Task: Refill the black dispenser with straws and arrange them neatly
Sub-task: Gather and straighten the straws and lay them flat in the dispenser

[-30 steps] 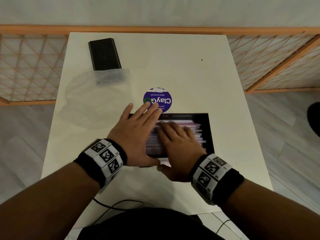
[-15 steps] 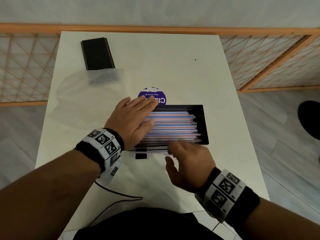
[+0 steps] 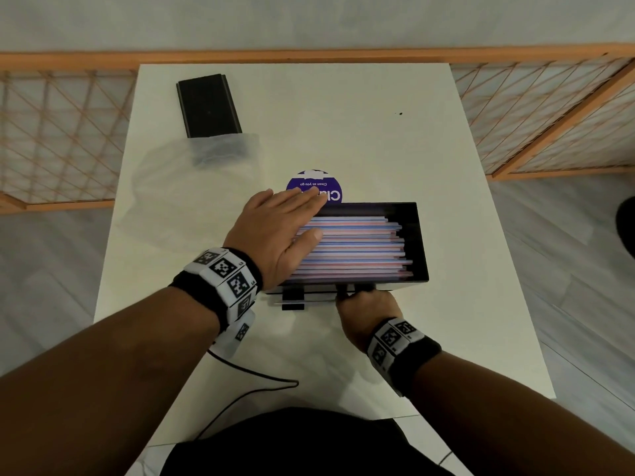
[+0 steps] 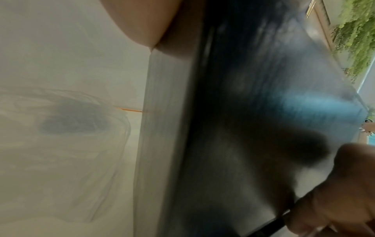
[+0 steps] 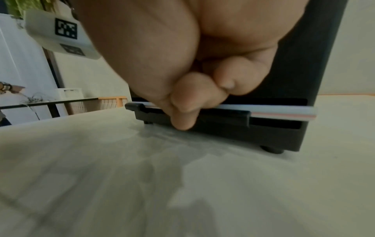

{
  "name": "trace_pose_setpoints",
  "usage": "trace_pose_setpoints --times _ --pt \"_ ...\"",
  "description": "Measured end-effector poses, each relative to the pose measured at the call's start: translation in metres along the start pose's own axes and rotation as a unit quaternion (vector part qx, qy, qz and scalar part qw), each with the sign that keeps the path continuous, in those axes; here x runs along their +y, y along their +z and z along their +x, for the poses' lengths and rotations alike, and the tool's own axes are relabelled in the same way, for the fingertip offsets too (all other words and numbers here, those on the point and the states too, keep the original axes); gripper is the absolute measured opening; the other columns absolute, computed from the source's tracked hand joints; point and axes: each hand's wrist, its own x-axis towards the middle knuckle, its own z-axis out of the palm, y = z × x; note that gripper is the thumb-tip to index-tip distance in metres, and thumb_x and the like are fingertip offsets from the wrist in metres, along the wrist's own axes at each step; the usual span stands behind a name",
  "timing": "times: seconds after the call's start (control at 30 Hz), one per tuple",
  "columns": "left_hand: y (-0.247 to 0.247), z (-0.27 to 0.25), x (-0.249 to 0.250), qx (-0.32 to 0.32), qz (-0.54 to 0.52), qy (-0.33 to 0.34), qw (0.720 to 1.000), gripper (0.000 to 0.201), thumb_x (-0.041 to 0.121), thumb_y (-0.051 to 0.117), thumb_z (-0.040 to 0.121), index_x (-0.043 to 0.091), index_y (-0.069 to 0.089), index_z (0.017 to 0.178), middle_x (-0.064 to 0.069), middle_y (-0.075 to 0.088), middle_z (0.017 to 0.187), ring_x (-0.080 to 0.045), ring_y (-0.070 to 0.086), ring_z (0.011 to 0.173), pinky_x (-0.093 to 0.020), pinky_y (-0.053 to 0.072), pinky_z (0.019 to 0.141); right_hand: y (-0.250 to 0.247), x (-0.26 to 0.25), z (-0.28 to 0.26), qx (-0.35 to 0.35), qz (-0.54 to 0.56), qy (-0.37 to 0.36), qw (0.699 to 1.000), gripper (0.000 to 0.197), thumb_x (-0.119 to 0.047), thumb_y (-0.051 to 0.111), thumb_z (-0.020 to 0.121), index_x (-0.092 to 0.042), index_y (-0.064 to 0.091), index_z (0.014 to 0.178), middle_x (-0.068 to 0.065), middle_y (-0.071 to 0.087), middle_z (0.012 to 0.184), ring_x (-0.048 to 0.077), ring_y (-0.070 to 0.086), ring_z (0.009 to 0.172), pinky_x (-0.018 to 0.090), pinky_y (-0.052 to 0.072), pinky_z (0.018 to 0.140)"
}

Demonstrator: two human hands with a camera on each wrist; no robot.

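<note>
The black dispenser [image 3: 418, 242] stands open-topped at the table's middle, filled with pink, blue and white straws [image 3: 354, 249] lying side by side; their right ends are uneven. My left hand [image 3: 275, 235] lies flat over the straws' left end, fingers straight. At the dispenser's front foot, my right hand [image 3: 367, 307] is curled. In the right wrist view its fingertips [image 5: 192, 102] pinch a single striped straw [image 5: 284, 112] lying in the front slot of the dispenser [image 5: 316, 48]. The left wrist view shows only the blurred dispenser wall [image 4: 243, 112].
The dispenser's black lid [image 3: 208, 104] lies at the far left of the white table [image 3: 464, 338], its near end under a clear plastic bag [image 3: 185, 207]. A round purple sticker [image 3: 330, 195] sits just behind the dispenser. A black cable [image 3: 247, 383] hangs off the near edge.
My right hand left the top of the straws and dropped to the front slot, where it now pinches one straw. The left hand stayed flat on the left end.
</note>
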Motion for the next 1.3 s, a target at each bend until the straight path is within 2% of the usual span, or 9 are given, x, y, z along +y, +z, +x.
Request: trace_pose_setpoints --times 0.13,0.23,0.37,0.5,0.6,0.7,0.77,0.87,1.3 --pt "0.001 0.001 -0.002 0.011 -0.010 0.009 1.000 0.075 0.058 0.013 0.094 0.023 0.034 0.157 0.003 0.034 0.163 -0.017 0.028 0.152 -0.037 0.010 0.123 -0.017 0.004 -0.019 0.002 0.016 -0.025 1.000 0.028 -0.009 0.042 0.094 -0.010 0.060 0.115 0.014 0.068 0.109 0.038 0.065 0.099 0.041 0.051 0.080" --pt "0.001 -0.002 -0.004 0.057 -0.121 0.005 0.991 0.074 0.055 0.022 0.094 0.016 0.044 0.152 -0.002 0.042 0.159 -0.014 0.030 0.150 -0.032 0.012 0.123 -0.040 0.006 -0.043 0.061 0.011 -0.039 0.997 0.005 -0.015 0.063 0.084 -0.013 0.065 0.088 0.008 0.067 0.076 0.034 0.065 0.063 0.033 0.041 0.053" --pt "-0.011 -0.008 -0.007 0.170 -0.323 -0.053 0.930 0.063 0.052 0.036 0.093 0.014 0.064 0.134 0.000 0.060 0.140 -0.007 0.042 0.141 -0.024 0.028 0.119 -0.061 0.016 -0.062 0.198 0.036 0.015 0.979 0.026 -0.011 0.082 0.052 -0.018 0.056 0.055 -0.002 0.050 0.042 0.027 0.045 0.032 0.021 0.021 0.042" --pt "-0.019 -0.010 -0.007 0.187 -0.407 -0.081 0.890 0.054 0.055 0.038 0.090 0.024 0.067 0.124 0.006 0.063 0.134 0.002 0.048 0.135 -0.011 0.031 0.113 -0.082 0.017 -0.041 0.278 0.068 0.014 0.958 0.021 -0.026 0.080 0.060 -0.017 0.064 0.071 -0.001 0.061 0.059 0.028 0.058 0.048 0.027 0.040 0.042" --pt "-0.014 -0.014 -0.004 0.163 -0.381 -0.088 0.906 0.068 0.060 0.035 0.090 0.017 0.064 0.134 0.002 0.058 0.144 -0.001 0.040 0.141 -0.016 0.025 0.118 -0.082 0.009 -0.027 0.239 0.083 0.006 0.967 0.064 -0.064 0.053 0.078 -0.011 0.063 0.113 0.010 0.065 0.107 0.035 0.060 0.098 0.045 0.052 0.079" --pt "-0.004 -0.019 -0.002 0.076 -0.256 -0.078 0.960 0.080 0.064 0.019 0.091 0.019 0.044 0.152 0.002 0.036 0.162 -0.001 0.018 0.150 -0.022 0.001 0.123 -0.071 0.000 -0.030 0.079 0.082 -0.035 0.993 0.102 -0.082 0.025 0.084 -0.009 0.019 0.155 0.014 0.016 0.163 0.034 0.013 0.151 0.054 0.015 0.120" --pt "0.002 -0.020 -0.002 0.027 -0.128 -0.050 0.990 0.085 0.068 0.008 0.092 0.021 0.028 0.159 0.001 0.020 0.168 -0.008 0.005 0.155 -0.024 -0.009 0.121 -0.064 -0.002 -0.032 0.029 0.077 -0.047 0.995 0.105 -0.084 0.018 0.084 -0.011 -0.003 0.157 0.008 -0.007 0.166 0.028 -0.011 0.152 0.055 -0.002 0.121" --pt "0.007 -0.021 -0.004 0.022 -0.015 -0.027 0.999 0.094 0.074 -0.006 0.090 0.019 0.022 0.161 -0.002 0.016 0.169 -0.020 0.005 0.157 -0.038 -0.003 0.124 -0.066 0.000 -0.022 0.047 0.088 -0.036 0.994 0.102 -0.082 0.017 0.085 -0.012 -0.005 0.157 0.006 -0.011 0.165 0.027 -0.014 0.152 0.056 -0.005 0.121" --pt "0.010 -0.018 -0.002 0.005 0.050 -0.036 0.998 0.087 0.068 -0.008 0.094 0.020 0.019 0.162 -0.001 0.016 0.169 -0.022 0.005 0.157 -0.041 0.001 0.124 -0.066 0.007 -0.008 0.064 0.137 -0.041 0.988 0.106 -0.084 0.012 0.080 -0.014 -0.007 0.157 0.004 -0.013 0.165 0.022 -0.015 0.151 0.050 -0.011 0.120"
